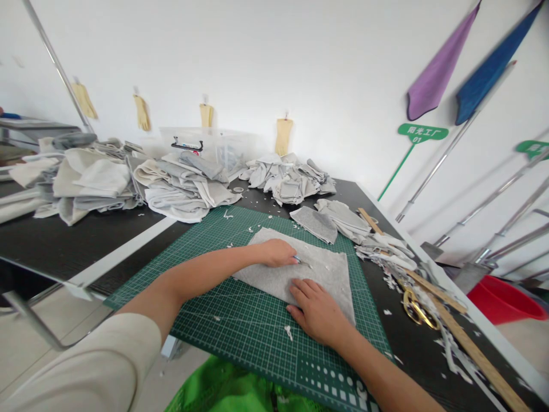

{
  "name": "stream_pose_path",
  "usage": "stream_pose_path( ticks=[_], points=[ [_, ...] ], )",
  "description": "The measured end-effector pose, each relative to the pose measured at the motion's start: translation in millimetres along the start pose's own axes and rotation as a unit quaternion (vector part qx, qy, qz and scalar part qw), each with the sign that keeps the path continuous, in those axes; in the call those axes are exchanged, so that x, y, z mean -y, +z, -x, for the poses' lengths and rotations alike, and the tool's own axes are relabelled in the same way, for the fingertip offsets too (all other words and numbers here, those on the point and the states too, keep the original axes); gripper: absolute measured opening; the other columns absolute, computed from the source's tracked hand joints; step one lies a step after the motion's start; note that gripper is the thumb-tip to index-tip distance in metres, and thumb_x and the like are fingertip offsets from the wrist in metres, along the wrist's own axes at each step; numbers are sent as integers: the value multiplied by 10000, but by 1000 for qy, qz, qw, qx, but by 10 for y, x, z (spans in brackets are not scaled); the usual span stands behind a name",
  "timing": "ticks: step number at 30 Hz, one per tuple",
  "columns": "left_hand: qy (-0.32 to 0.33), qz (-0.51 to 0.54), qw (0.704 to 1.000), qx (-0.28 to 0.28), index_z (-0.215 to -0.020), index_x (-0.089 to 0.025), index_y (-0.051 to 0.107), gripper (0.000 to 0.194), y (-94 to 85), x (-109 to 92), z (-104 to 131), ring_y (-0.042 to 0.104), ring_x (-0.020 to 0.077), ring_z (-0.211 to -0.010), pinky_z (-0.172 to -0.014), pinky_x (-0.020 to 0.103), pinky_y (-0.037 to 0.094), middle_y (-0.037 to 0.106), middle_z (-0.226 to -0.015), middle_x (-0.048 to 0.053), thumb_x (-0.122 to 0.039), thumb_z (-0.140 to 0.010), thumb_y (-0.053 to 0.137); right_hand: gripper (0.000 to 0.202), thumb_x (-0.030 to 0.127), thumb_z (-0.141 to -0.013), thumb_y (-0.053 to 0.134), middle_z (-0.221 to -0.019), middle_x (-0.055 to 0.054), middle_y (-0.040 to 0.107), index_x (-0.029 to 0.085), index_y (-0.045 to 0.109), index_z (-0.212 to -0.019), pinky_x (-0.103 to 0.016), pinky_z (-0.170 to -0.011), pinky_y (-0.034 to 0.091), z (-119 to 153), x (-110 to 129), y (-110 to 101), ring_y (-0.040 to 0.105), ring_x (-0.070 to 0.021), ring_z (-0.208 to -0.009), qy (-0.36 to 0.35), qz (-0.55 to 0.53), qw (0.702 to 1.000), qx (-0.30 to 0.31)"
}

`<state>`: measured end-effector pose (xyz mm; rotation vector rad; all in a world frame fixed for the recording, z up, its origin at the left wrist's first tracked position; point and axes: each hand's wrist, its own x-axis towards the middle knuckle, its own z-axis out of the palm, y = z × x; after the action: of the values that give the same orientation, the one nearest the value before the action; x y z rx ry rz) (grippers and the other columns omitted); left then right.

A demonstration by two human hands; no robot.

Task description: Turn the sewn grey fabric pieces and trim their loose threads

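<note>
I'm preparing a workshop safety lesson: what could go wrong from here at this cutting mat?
The left hand holds a small metal-tipped tool close to the right hand on the grey cloth; a slip might nick it. The gold-handled scissors lie beside pale scraps, so an unwary reach could meet them.

My left hand (278, 253) grips a small metal tool (305, 263), tip over grey cloth (334, 280). Right hand (319, 312), nearer me, rests on the cloth's near edge. Green mat (223, 320) beneath both. Right of right hand: gold scissors (412, 308), wood strips (476, 352). Beyond left hand: rags (295, 186), clear bin (214, 140).
</note>
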<state>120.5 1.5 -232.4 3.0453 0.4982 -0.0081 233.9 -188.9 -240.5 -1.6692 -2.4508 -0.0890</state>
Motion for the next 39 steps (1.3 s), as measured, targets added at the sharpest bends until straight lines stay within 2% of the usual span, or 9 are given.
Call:
stream_pose_path(
  ticks=[6,12,17,21,25,27,33,35,39],
  points=[
    [-22,19,1000,4,-960,-159,643,466,0,-8,9,617,245,-867,-737,324,427,679,-934,126,-499,-878,335,358,365,-888,444,-1241,-92,521,176,530,-1181,-415,-950,381,5,3,-1,447,-247,-1120,-1,0,1000,-2],
    [-33,44,997,-45,-1019,-154,594,523,-32,9,65,619,229,-903,-737,307,427,666,-990,115,-510,-908,229,355,363,-890,442,-1236,-92,524,177,529,-1179,-409,-949,381,3,5,5,452,-245,-1116,-4,1,1000,-4],
    [-49,6,998,-30,-1193,-160,478,539,-14,-75,153,635,267,-824,-678,342,434,675,-918,130,-526,-901,212,365,369,-892,438,-1243,-94,520,170,526,-1185,-414,-955,376,-3,3,-2,448,-246,-1119,-3,3,1000,3],
    [-27,-29,999,-11,-1105,-152,513,496,-20,-175,157,636,271,-783,-668,352,433,673,-840,133,-473,-916,186,371,371,-892,436,-1246,-99,516,164,527,-1186,-415,-965,368,-13,0,-8,443,-246,-1126,-4,3,1000,5],
    [-62,14,997,-42,-1066,-155,522,469,-59,-248,97,634,244,-809,-651,316,431,668,-889,124,-475,-914,215,367,366,-892,435,-1242,-96,518,168,527,-1187,-408,-965,369,-11,-4,-2,447,-242,-1122,-1,3,1000,5],
    [-65,21,997,-37,-1051,-160,534,473,-52,-296,82,635,243,-812,-646,312,433,668,-886,117,-501,-902,242,368,366,-891,437,-1244,-93,517,169,526,-1189,-404,-969,367,-7,-10,8,446,-241,-1125,-3,2,1000,3],
    [-9,-36,999,-21,-1008,-184,581,442,65,-367,78,642,261,-798,-676,354,451,679,-858,110,-485,-895,278,394,368,-879,461,-1247,-105,514,156,514,-1207,-407,-980,361,2,-23,46,438,-244,-1136,-10,3,1000,-10],
    [-46,-42,997,-35,-1015,-169,589,437,67,-265,48,642,260,-819,-700,354,452,680,-873,122,-481,-890,309,377,365,-882,457,-1241,-103,519,160,524,-1191,-409,-970,370,6,-21,47,444,-242,-1127,-8,4,1000,-11],
    [-217,-50,972,-72,-993,-107,603,397,-13,53,-30,638,270,-858,-717,355,450,672,-889,170,-373,-907,320,362,364,-886,451,-1243,-98,521,171,529,-1182,-410,-951,386,18,-22,33,453,-241,-1117,-5,8,1000,-10]
  ],
)
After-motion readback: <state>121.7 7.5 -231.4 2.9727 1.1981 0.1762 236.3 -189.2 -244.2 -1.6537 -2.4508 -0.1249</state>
